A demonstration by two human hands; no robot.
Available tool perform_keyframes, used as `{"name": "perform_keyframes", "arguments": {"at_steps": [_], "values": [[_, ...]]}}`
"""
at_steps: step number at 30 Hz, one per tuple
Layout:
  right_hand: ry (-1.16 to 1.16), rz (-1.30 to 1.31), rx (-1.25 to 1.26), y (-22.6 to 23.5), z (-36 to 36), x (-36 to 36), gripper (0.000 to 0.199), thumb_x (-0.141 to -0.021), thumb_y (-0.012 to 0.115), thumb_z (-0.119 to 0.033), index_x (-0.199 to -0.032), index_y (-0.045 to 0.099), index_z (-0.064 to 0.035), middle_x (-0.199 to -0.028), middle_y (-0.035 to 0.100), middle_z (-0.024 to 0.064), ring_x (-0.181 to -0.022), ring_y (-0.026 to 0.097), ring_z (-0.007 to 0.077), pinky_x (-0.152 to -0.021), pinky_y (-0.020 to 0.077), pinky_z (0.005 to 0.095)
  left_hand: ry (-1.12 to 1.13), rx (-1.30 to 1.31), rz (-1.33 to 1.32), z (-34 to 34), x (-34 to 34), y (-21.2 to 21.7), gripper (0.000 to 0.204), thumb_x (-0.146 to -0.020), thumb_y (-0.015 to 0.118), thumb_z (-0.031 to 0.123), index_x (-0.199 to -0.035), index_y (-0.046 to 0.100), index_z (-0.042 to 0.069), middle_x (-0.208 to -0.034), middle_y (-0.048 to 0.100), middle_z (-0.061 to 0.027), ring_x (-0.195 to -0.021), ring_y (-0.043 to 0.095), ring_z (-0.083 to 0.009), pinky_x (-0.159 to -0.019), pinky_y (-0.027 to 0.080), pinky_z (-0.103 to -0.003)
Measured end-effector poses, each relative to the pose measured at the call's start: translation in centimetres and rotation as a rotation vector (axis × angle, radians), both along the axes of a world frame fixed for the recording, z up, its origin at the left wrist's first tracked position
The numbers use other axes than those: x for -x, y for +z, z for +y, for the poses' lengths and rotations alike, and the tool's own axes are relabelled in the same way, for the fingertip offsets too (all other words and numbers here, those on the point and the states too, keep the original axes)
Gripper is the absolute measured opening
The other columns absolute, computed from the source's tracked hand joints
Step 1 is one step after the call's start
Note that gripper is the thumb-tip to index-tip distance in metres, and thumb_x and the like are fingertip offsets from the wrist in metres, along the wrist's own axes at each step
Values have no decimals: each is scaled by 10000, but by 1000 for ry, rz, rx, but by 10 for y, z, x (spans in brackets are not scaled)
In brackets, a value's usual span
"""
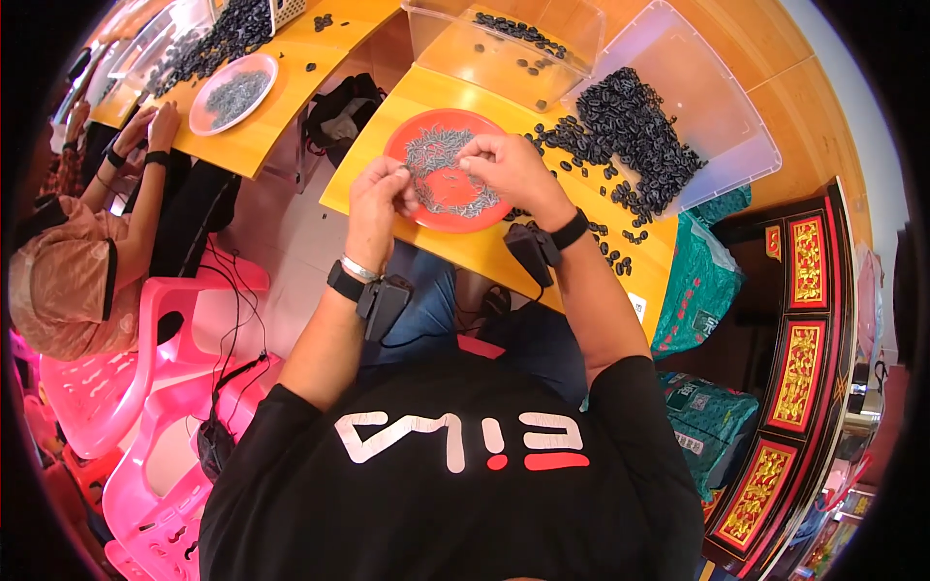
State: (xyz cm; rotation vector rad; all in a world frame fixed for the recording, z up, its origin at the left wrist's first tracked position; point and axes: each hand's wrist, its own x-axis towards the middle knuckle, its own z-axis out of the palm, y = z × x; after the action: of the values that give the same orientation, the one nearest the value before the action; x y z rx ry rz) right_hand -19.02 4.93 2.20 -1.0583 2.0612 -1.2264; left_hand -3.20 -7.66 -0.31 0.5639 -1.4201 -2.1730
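A round red plate (448,223) lies in front of me on the yellow table, holding a spread of small, thin silver metal pieces (436,148). My left hand (376,200) is over the plate's left edge, its thumb and fingertips pinched together. Across from it, my right hand (506,167) hovers above the plate's right side, with thumb and forefinger also closed in a pinch. Whatever is between the fingertips of either hand is too small to make out. Small black oval parts (635,131) are heaped to the right of my right hand, with several scattered near the plate.
A clear plastic bin (722,92) lies tipped behind the black heap. Another clear box (441,44) stands beyond the plate. At the left, another person's hands (160,126) rest near a pink plate (271,73) at a second table. Pink chairs (87,397) and green bags (693,281) flank me.
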Motion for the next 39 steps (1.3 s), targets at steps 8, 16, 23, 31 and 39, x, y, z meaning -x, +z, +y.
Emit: {"name": "perform_keyframes", "arguments": {"at_steps": [8,16,23,31,39], "values": [[77,552,-189,-26,-23,-8,132,-720,593,-131,-808,658,-57,-755,638,154,-738,617,324,-668,477,412,65,11,20,-6,-3,-1,113,-896,479,142,-802,519,93,-650,534,14,-558,518,-74,-525,394,-194],[-26,636,-257,-18,-11,-9,149,-717,591,-156,-812,652,-59,-764,644,147,-770,622,322,-686,481,415,32,9,26,-3,-4,0,98,-879,481,142,-804,519,91,-651,529,12,-556,509,-77,-526,394,-201],[48,567,-297,-13,-25,-18,167,-736,614,-205,-796,647,-52,-738,638,136,-746,618,314,-666,470,425,28,23,16,-1,-4,0,81,-861,481,127,-804,520,86,-653,531,9,-558,508,-79,-527,395,-203],[41,733,-425,-30,-38,-18,129,-745,596,-175,-739,612,-47,-742,626,176,-754,603,367,-673,458,475,27,9,-1,2,-2,3,77,-854,478,122,-806,524,83,-645,535,7,-547,508,-79,-520,395,-201],[157,838,-318,-27,-28,-22,124,-724,536,-45,-734,644,16,-778,632,237,-759,633,374,-684,505,447,7,-1,-36,5,-1,1,75,-849,475,120,-800,521,88,-637,538,4,-540,505,-80,-519,388,-200]]}}
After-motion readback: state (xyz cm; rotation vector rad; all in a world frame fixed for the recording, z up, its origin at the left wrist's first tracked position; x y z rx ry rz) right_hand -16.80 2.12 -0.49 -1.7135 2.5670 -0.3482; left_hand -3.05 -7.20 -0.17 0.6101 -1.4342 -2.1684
